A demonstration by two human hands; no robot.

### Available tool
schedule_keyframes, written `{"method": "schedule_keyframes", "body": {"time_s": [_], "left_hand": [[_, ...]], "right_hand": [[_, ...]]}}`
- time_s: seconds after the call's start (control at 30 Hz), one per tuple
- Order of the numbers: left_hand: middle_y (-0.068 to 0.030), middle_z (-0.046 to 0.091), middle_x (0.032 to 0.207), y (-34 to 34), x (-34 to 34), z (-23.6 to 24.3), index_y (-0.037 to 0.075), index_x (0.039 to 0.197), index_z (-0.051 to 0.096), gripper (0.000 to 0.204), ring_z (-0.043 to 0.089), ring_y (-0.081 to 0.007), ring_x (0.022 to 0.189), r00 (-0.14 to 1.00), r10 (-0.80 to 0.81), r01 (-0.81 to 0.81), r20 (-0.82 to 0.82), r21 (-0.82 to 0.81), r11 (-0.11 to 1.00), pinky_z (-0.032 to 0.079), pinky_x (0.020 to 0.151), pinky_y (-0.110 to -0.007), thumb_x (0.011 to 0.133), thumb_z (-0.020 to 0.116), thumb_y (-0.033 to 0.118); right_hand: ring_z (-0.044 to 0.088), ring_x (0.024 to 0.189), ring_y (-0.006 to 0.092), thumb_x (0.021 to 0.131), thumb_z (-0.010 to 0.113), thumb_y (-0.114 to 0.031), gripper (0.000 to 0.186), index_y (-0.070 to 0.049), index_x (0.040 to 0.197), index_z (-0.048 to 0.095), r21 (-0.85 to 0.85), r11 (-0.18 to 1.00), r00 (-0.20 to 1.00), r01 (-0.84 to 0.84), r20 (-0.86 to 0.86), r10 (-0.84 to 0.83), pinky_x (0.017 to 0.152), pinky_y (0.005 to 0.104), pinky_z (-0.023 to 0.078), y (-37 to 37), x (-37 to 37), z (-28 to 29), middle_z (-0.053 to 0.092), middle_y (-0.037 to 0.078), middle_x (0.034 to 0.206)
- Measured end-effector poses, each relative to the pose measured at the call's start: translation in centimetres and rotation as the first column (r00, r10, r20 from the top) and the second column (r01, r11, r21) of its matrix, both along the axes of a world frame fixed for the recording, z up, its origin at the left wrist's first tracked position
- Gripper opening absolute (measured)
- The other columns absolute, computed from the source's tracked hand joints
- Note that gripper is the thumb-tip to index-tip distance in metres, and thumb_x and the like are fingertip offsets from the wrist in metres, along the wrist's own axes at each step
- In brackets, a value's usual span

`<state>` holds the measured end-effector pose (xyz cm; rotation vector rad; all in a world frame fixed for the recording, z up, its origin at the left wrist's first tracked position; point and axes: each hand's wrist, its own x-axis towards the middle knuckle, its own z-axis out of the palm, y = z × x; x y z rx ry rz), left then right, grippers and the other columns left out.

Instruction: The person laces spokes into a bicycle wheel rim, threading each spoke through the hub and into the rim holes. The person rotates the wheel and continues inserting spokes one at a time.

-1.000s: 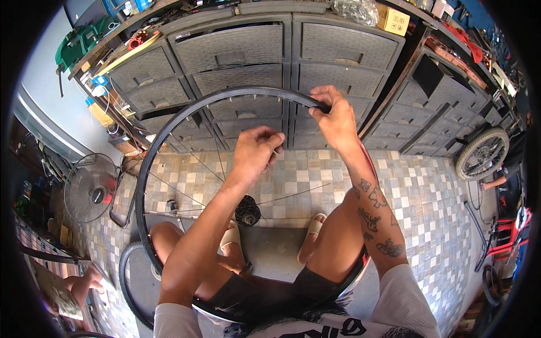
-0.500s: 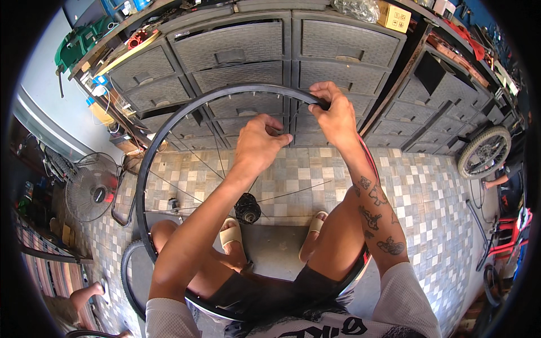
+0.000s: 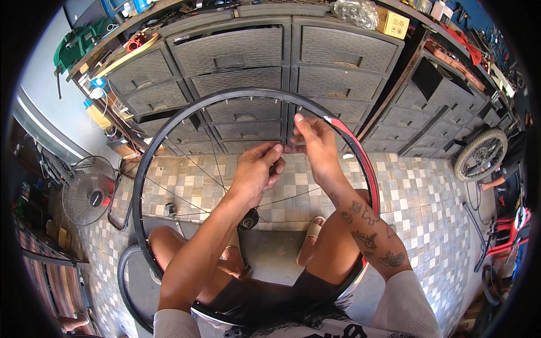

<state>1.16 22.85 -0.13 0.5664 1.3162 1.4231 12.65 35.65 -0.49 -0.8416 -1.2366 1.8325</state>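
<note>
A bare black bicycle rim (image 3: 253, 93) with a red section on its right side stands across my lap. A few thin spokes (image 3: 218, 162) run between it and the black hub (image 3: 248, 219), which is partly behind my left wrist. Inside the hoop, my left hand (image 3: 258, 170) is closed in a pinch, thumb against forefinger; whatever lies between them is too small to make out. My right hand (image 3: 316, 143) is beside it, thumb raised apart from the fingers, with fingertips reaching to the left fingertips. No hold on the rim shows in either hand.
Grey drawer cabinets (image 3: 242, 121) stand ahead under a cluttered bench. A fan (image 3: 87, 191) is on the left, with a tyre (image 3: 125, 281) near my left knee. Another wheel (image 3: 480, 155) leans at the right, near a person's hand (image 3: 486, 186).
My right hand has let go of the rim's upper right and come down and left to my left hand. The rim has turned, bringing its red section higher.
</note>
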Motion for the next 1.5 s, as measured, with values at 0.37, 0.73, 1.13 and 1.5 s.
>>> {"method": "schedule_keyframes", "body": {"time_s": [0.37,0.73,1.13,1.5], "left_hand": [[0.0012,0.056,0.077,-7.1,-2.3,2.9,0.005,0.123,0.066,0.028,0.037,-0.0032,0.052,0.995,0.029,-0.022,-0.093,0.082,0.996,0.024,0.043,-0.021,0.109,0.065,0.03],[-0.0113,0.076,0.096,-7.5,-3.3,-1.0,0.0,0.12,0.074,0.033,0.072,-0.0241,0.087,0.529,-0.247,0.24,-0.812,-0.135,0.961,0.056,0.08,-0.037,0.108,0.063,0.028],[-0.0159,0.078,0.105,-4.7,-3.2,-4.5,0.011,0.117,0.078,0.027,0.071,-0.0377,0.108,0.134,-0.35,0.259,-0.927,-0.308,0.915,0.057,0.091,-0.048,0.092,0.072,0.021],[-0.0187,0.078,0.105,-4.6,-2.9,-4.2,0.015,0.136,0.071,0.046,0.072,-0.0408,0.104,0.084,-0.258,0.135,-0.962,-0.246,0.96,0.058,0.093,-0.052,0.09,0.066,0.012]], "right_hand": [[0.069,0.093,0.0209,0.104,0.068,-0.048,0.043,-0.006,0.114,0.067,-0.079,0.984,0.986,-0.163,0.018,0.164,0.087,0.0382,0.053,-2.1,1.7,-0.9,0.07,0.006,0.101],[0.067,0.119,0.0351,0.113,0.052,-0.035,0.048,0.003,0.142,0.049,-0.703,0.67,0.76,-0.238,0.295,0.579,0.097,0.0503,0.062,-12.0,2.7,-16.0,0.059,0.026,0.136],[0.073,0.103,0.0332,0.104,0.057,-0.001,0.045,0.009,0.143,0.037,-0.494,0.846,0.973,0.2,0.0,-0.23,0.086,0.0476,0.067,-8.2,-1.0,-17.9,0.067,0.026,0.124],[0.075,0.092,0.0322,0.107,0.051,-0.002,0.037,0.004,0.14,0.035,0.017,0.981,0.981,0.196,0.006,-0.196,0.079,0.0451,0.069,-8.8,1.6,-11.0,0.064,0.024,0.122]]}}
